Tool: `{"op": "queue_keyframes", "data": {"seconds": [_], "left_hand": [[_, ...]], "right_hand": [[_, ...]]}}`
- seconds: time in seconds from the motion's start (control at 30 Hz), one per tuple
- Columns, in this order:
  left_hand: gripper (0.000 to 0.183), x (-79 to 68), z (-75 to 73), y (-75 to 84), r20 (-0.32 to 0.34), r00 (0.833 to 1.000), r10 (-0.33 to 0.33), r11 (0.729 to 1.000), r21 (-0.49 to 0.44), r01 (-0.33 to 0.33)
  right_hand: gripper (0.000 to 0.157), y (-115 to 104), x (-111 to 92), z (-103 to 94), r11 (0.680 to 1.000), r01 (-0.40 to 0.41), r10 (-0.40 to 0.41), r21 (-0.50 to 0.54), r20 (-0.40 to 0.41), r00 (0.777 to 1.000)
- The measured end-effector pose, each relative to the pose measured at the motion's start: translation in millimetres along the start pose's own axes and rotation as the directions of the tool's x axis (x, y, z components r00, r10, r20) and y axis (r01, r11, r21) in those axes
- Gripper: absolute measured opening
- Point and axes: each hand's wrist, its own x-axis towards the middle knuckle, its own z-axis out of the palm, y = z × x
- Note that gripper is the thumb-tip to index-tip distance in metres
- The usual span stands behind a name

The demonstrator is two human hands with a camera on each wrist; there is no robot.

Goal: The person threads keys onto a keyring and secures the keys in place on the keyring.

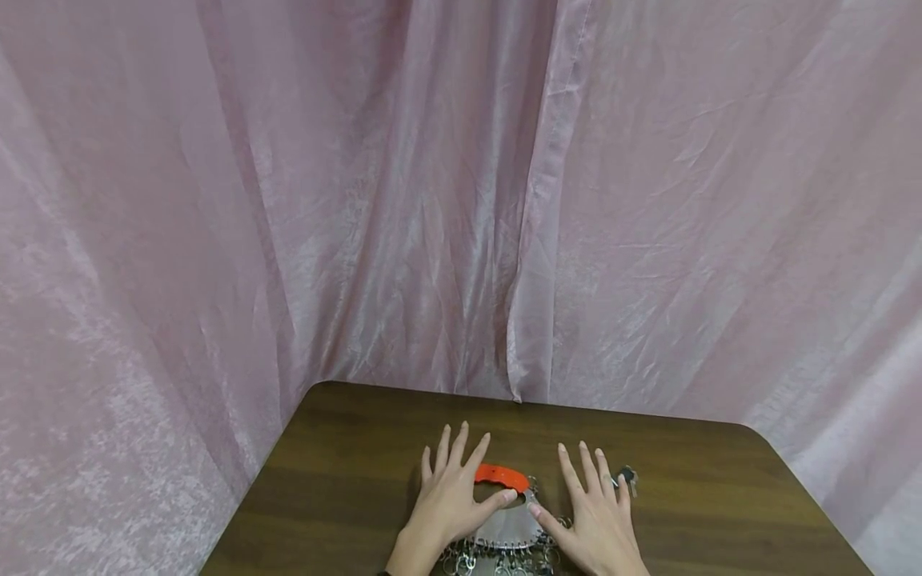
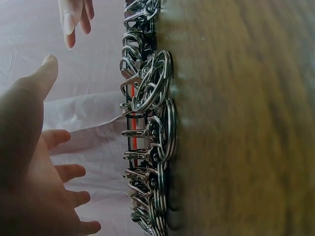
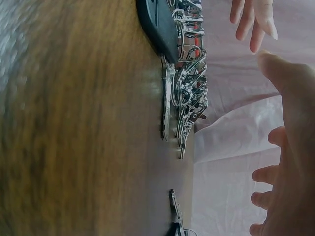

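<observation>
A large key ring holder lies flat on the table, with a red grip (image 1: 502, 477), a silver metal plate (image 1: 507, 526) and a row of clips and split rings (image 2: 152, 137) along its near edge. Above its left side my left hand (image 1: 445, 500) hovers with fingers spread. My right hand (image 1: 599, 524) is held over the right side, fingers also spread, thumb toward the other thumb. Neither hand holds anything; both wrist views show them raised off the holder. Beside the right fingers lies a key with a dark head (image 1: 627, 475).
The dark wooden table (image 1: 346, 480) has rounded far corners. Behind it hang pink velvet curtains (image 1: 461, 200). In the right wrist view, a black-headed key (image 3: 160, 27) lies close to the camera, by the rings, and another key (image 3: 176, 209) lies farther along.
</observation>
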Motion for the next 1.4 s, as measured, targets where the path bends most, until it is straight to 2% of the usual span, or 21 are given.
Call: {"op": "queue_keyframes", "data": {"seconds": [0.27, 0.5, 0.67, 0.83, 1.07, 1.23, 1.4], "left_hand": [[0.095, 1.1, 0.4, 0.9, 0.000, 1.000, 0.015, 1.000, -0.009, -0.015], [0.095, 2.1, -1.4, 0.0, 0.054, 0.998, 0.031, 0.998, -0.062, -0.028], [0.095, 3.3, -5.8, -2.6, 0.092, 0.994, 0.054, 0.993, -0.106, -0.044], [0.099, 2.5, -8.7, -1.6, 0.123, 0.989, 0.087, 0.986, -0.150, -0.068], [0.102, -2.6, -14.6, 4.4, 0.174, 0.978, 0.113, 0.978, -0.195, -0.078], [0.089, -5.8, -16.9, 5.3, 0.239, 0.964, 0.119, 0.985, -0.154, -0.084], [0.065, -7.5, -16.3, 4.5, 0.309, 0.940, 0.147, 0.987, -0.109, -0.118]], "right_hand": [[0.097, -1.8, -2.0, -4.1, 1.000, 0.002, -0.002, 0.003, 0.010, 1.000], [0.096, 4.9, -2.3, -13.3, 0.998, -0.022, 0.019, 0.061, 0.046, 0.999], [0.090, 15.8, -2.7, -22.0, 0.994, -0.029, 0.024, 0.107, 0.051, 0.998], [0.087, 31.6, -7.5, -27.0, 0.988, 0.011, -0.013, 0.157, 0.011, 1.000], [0.089, 51.5, -17.9, -31.1, 0.987, 0.047, -0.043, 0.152, -0.029, 0.999], [0.086, 63.4, -25.5, -31.6, 0.990, 0.062, -0.061, 0.126, -0.014, 0.998], [0.081, 70.2, -29.9, -32.6, 0.992, 0.041, -0.052, 0.118, 0.087, 0.995]]}}
